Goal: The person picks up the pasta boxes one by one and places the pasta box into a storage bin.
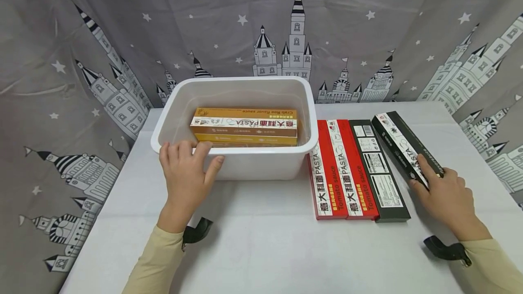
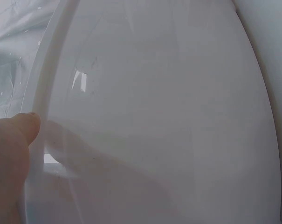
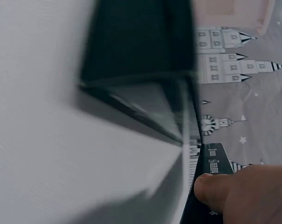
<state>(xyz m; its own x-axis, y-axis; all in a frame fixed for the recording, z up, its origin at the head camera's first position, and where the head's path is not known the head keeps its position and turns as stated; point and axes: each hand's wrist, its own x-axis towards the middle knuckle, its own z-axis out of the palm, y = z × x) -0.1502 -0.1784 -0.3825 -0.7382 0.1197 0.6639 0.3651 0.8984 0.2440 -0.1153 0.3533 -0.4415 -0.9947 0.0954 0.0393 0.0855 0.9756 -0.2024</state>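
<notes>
A white plastic bin stands at the back of the table, and my left hand grips its front rim. The fingers hook over the rim, while the thumb lies along the outside, seen too against the bin wall in the left wrist view. Inside the bin are orange-brown crab roe pasta boxes. At the right, my right hand holds a black pasta box by its near end, thumb on one side and index finger along the top. That box slants, its far end pointing left and away.
Between the bin and the held box lie two red tomato sauce pasta boxes and another black box, label side up, side by side. White cloth covers the table. A grey castle-print curtain hangs behind.
</notes>
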